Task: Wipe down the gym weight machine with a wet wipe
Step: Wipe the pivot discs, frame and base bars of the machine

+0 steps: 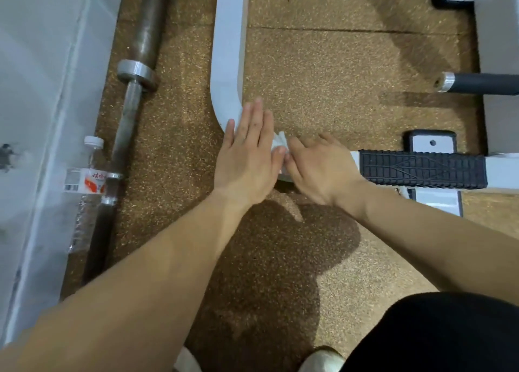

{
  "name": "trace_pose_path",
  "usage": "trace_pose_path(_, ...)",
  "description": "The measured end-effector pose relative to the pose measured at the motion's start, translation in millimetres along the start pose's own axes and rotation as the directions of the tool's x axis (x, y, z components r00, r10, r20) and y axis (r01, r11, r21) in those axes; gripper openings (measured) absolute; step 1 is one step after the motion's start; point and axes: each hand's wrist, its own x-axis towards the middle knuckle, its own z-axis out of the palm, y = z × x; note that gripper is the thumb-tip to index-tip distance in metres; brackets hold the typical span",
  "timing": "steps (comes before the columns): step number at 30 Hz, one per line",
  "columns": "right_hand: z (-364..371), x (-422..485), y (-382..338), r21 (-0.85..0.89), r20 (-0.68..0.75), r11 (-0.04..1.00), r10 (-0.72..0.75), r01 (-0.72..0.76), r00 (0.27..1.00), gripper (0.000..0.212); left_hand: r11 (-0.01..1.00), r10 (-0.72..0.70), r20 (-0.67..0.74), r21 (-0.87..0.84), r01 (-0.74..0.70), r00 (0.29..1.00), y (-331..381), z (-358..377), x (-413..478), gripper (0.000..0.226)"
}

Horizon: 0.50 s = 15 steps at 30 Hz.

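Note:
The weight machine's white metal frame runs down from the top centre and bends right into a low bar with a black ribbed foot pad. My left hand lies flat with straight fingers on the bend of the frame. My right hand is just beside it on the bar, its curled fingers pinching a crumpled white wet wipe that pokes out between the two hands. Most of the wipe is hidden under the fingers.
A barbell lies on the speckled brown rubber floor along the white wall at left, with a plastic water bottle beside it. A black-gripped handle and more white frame parts sit at right. My shoes and dark shorts show at the bottom.

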Motion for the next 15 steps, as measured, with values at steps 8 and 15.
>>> trace_pose_path(8, 12, -22, -5, -0.029, -0.109, 0.992, 0.116, -0.12, 0.987, 0.052, 0.961, 0.234, -0.148, -0.115, -0.252, 0.961, -17, -20, 8, 0.049)
trace_pose_path(15, 19, -38, -3, 0.091, -0.203, 0.996, 0.043, -0.025, 0.978, 0.059, 0.88, 0.435, -0.174, -0.125, -0.458, 0.884, -18, -2, 12, 0.033)
